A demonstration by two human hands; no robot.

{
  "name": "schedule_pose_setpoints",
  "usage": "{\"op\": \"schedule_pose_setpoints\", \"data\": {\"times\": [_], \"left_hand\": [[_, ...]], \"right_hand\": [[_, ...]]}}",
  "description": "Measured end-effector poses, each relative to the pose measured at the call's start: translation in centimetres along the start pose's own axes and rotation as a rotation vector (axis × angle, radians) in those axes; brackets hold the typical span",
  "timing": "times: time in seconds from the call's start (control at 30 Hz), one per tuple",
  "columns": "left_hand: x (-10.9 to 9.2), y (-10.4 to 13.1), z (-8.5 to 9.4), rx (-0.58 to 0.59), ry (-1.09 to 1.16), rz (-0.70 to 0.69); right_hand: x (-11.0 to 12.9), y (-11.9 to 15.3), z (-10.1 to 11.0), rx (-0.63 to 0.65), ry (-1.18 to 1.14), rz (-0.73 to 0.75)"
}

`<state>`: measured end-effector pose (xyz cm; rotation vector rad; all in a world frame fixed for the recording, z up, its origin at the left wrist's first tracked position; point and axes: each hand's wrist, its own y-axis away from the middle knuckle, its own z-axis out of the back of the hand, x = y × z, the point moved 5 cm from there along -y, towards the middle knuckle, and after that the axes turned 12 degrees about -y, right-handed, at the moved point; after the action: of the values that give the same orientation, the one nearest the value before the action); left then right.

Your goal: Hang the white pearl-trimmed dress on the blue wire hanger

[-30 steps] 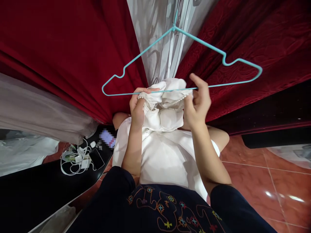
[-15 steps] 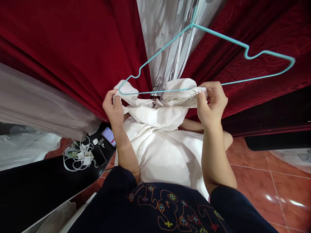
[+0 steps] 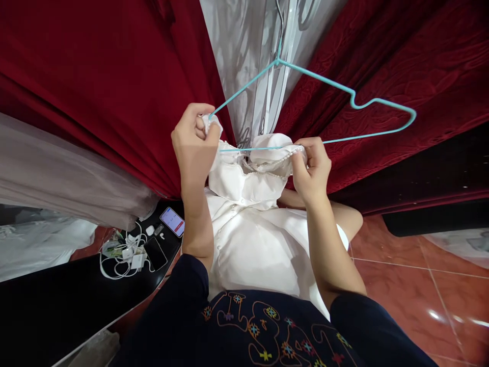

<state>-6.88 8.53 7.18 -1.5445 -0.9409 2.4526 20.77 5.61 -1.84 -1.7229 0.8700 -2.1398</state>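
A white dress (image 3: pixel 260 239) with a beaded neckline lies across the lap, its top lifted between both hands. My left hand (image 3: pixel 196 137) pinches the dress's left shoulder part around the left end of a light blue hanger (image 3: pixel 317 79). My right hand (image 3: pixel 314 168) grips the beaded edge on the right side, close to the hanger's lower bar. The hanger's right end sticks out past my right hand, with no cloth on it. Its hook points up toward the white drapes.
Red curtains (image 3: pixel 114 66) hang on both sides, with white garments (image 3: pixel 244 61) between them. At the left, a black table (image 3: pixel 76 295) bears a lit phone (image 3: pixel 172 221), a dark phone (image 3: pixel 155 254) and white cables (image 3: pixel 130 250). Red floor tiles (image 3: pixel 397 275) show at right.
My left hand has moved up and right, bringing the white cloth over the hanger's left end. The hanger has shifted left, and my right hand has moved slightly left with the neckline.
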Motion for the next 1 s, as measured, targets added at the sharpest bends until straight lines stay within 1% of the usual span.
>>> {"op": "schedule_pose_setpoints", "data": {"times": [0.07,0.1,0.2,0.23,0.27,0.33,0.37,0.4,0.43,0.5,0.57,0.63,0.67,0.73,0.8,0.87,0.93,1.0], "left_hand": [[0.1,1.0,-1.2,0.020,0.104,0.043],[0.4,1.5,-1.5,0.012,0.135,0.062],[1.7,3.4,-1.8,-0.025,0.142,0.111],[2.4,4.1,-2.1,0.009,0.140,0.142],[3.2,4.7,-2.7,0.086,0.134,0.189],[4.8,6.2,-4.5,0.314,0.123,0.319],[5.6,6.8,-5.4,0.403,0.139,0.388],[6.1,7.3,-6.1,0.452,0.178,0.445],[6.4,7.6,-6.8,0.459,0.230,0.482],[6.3,7.5,-7.6,0.388,0.401,0.490],[5.2,7.2,-7.9,0.297,0.614,0.446],[4.0,7.1,-7.8,0.227,0.799,0.395],[3.3,7.1,-7.7,0.198,0.868,0.368],[2.3,7.3,-7.4,0.162,0.920,0.318],[1.7,7.4,-7.1,0.125,0.885,0.276],[1.5,7.4,-6.7,0.069,0.789,0.251],[1.5,7.2,-6.3,0.027,0.701,0.238],[1.5,6.9,-6.0,0.023,0.662,0.247]], "right_hand": [[-0.2,0.0,0.0,-0.009,0.016,0.007],[-0.2,0.0,0.1,-0.014,0.023,0.011],[-0.4,-0.1,0.1,-0.021,0.024,0.011],[-0.4,-0.1,0.1,-0.020,0.018,0.006],[-0.4,-0.1,0.0,-0.018,0.009,0.001],[-0.5,-0.1,-0.3,-0.017,-0.016,0.001],[-0.5,0.0,-0.4,-0.021,-0.032,0.007],[-0.5,0.0,-0.5,-0.025,-0.047,0.014],[-0.6,0.0,-0.7,-0.027,-0.061,0.019],[-0.7,0.0,-1.0,-0.027,-0.085,0.020],[-0.7,0.1,-1.4,-0.007,-0.109,0.019],[-0.4,0.3,-1.8,0.005,-0.126,0.033],[-0.1,0.5,-1.9,0.000,-0.125,0.047],[0.5,0.9,-1.8,-0.047,-0.102,0.084],[1.0,1.4,-1.2,-0.153,-0.066,0.137],[1.1,1.7,0.1,-0.321,-0.024,0.207],[0.5,1.5,2.3,-0.513,0.008,0.279],[-0.8,0.6,5.1,-0.662,0.011,0.337]]}}
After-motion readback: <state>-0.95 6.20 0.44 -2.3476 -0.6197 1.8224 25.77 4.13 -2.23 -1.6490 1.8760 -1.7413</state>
